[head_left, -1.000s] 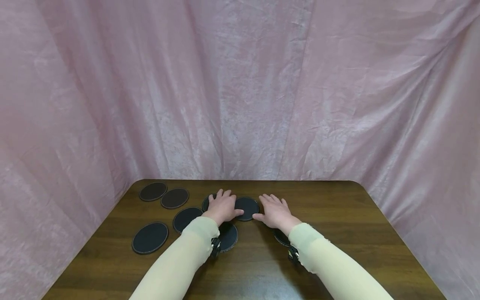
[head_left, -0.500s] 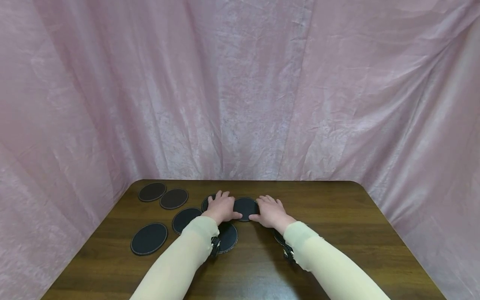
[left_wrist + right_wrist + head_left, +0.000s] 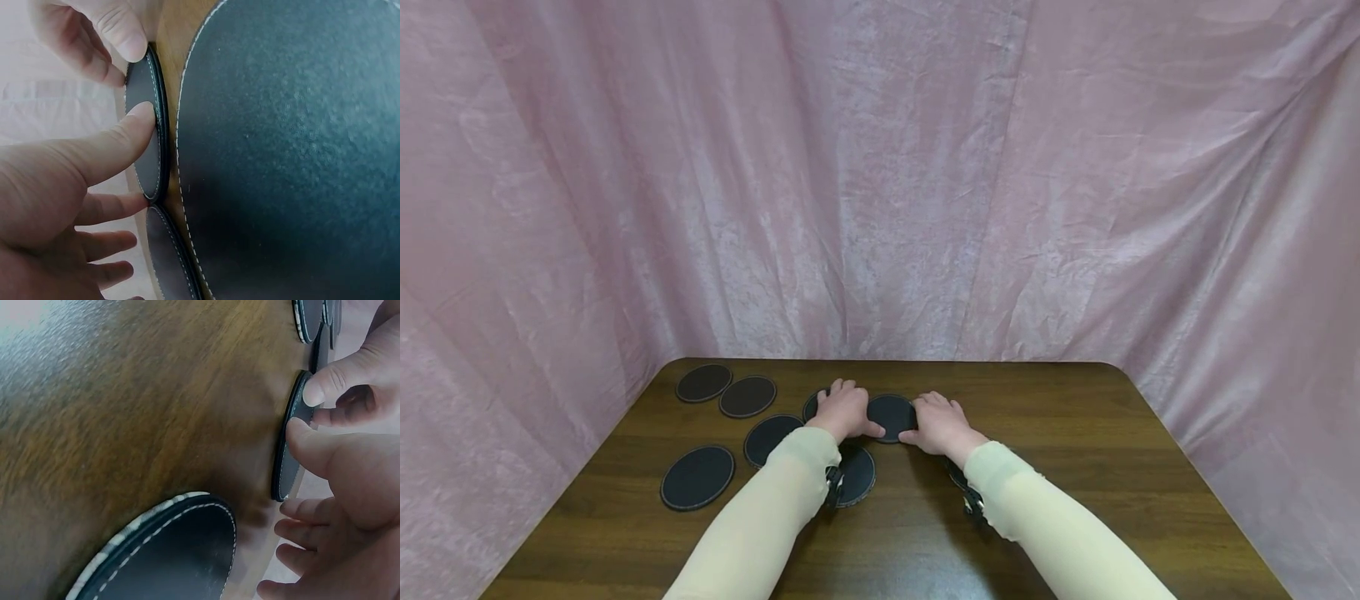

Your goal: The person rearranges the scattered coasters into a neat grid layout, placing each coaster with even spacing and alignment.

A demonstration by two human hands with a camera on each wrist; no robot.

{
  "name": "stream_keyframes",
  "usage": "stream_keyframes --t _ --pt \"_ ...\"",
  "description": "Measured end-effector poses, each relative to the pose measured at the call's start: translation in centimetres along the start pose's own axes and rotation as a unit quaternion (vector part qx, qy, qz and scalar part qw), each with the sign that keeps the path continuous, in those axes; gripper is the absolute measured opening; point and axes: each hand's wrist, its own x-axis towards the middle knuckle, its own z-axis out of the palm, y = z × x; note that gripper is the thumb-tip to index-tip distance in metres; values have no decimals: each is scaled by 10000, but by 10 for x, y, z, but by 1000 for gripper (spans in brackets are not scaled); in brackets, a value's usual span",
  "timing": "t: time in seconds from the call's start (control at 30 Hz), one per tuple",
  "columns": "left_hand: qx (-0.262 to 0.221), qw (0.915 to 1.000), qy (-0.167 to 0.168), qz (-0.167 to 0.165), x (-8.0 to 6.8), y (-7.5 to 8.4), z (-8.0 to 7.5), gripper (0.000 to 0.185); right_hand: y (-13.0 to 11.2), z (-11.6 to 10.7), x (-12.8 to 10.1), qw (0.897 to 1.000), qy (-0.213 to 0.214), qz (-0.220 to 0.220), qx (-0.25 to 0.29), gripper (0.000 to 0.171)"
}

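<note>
Since the earliest frame, the right hand (image 3: 942, 425) has shifted slightly leftward, its fingers reaching the rim of the middle coaster (image 3: 891, 417); the left hand (image 3: 845, 412) has hardly moved.

Nearest, two pale sleeves (image 3: 756, 521) run in from the lower edge, each with a black strap (image 3: 833, 487) at the wrist. The near-left coaster (image 3: 698, 477), dark with pale stitching, lies flat and apart from the others. A second dark coaster (image 3: 856, 477) lies partly beneath the left wrist, and a third (image 3: 957, 474) is mostly covered by the right forearm.

Beyond these, a dark coaster (image 3: 773, 437) lies left of the left hand. The middle coaster lies flat on the desk (image 3: 1037, 400) between the hands. Each grip is closed lightly on its rim: thumb on the near edge, forefinger at the side, the remaining fingers spread. Another coaster (image 3: 810, 406) shows partly behind the left hand; in the left wrist view its edge appears to meet the middle coaster.

Farther left, two brown coasters (image 3: 748, 397) lie side by side near the desk's back corner. A pink curtain (image 3: 895, 183) hangs behind the desk.
</note>
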Motion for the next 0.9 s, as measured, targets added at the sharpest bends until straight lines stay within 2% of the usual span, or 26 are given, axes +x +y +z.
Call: stream_keyframes --t 0.17,0.33,0.63,0.9 --pt "-16 10000 74 -28 -4 2 -4 58 -11 -16 -6 9996 -123 235 -65 67" --pt "29 9998 135 -136 -2 1 -3 59 -14 -21 -5 9993 -162 318 -75 65" --pt "150 9990 404 -143 -1 4 0 68 -17 -20 -1 9966 -136 760 293 66" --pt "-116 9991 353 -194 -5 4 2 80 -12 -5 9 9937 -66 956 582 70"
